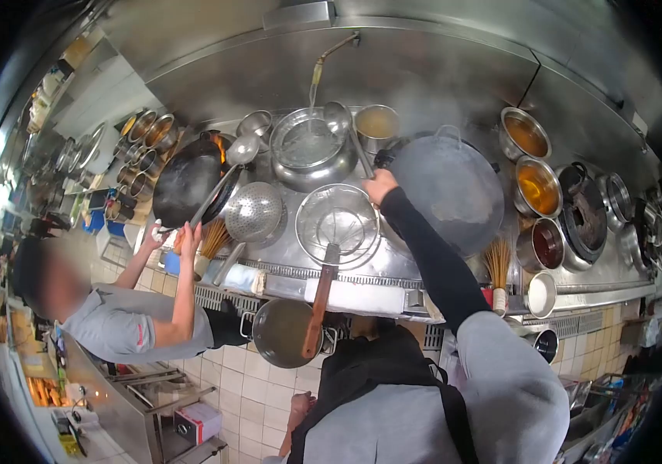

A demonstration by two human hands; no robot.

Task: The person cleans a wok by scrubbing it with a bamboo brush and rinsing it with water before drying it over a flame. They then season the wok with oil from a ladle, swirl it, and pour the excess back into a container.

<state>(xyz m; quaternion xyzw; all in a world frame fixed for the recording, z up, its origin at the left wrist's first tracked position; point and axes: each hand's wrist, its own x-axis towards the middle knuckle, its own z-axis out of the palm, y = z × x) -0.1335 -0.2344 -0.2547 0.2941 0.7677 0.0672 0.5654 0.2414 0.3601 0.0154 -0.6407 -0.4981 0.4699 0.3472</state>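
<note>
My right hand (379, 186) is closed round the handle of a steel ladle (337, 117), whose bowl is over the right edge of a water-filled steel pot (309, 143). Just right of that hand lies a large wok (447, 193). My left hand (303, 402) hangs low beside my body; its fingers look curled, but what they hold, if anything, is hidden. Below and left of the right hand, a round wire strainer (338, 224) rests on the counter, and a wooden-handled tool (319, 309) lies across it.
At left, a co-worker (145, 317) holds a ladle (242, 149) near a dark wok (191, 182) with flame behind. A perforated skimmer (254, 210), bamboo brushes (497, 267) and pots of liquid (537, 187) stand along the range. A pan (283, 332) hangs at the front edge.
</note>
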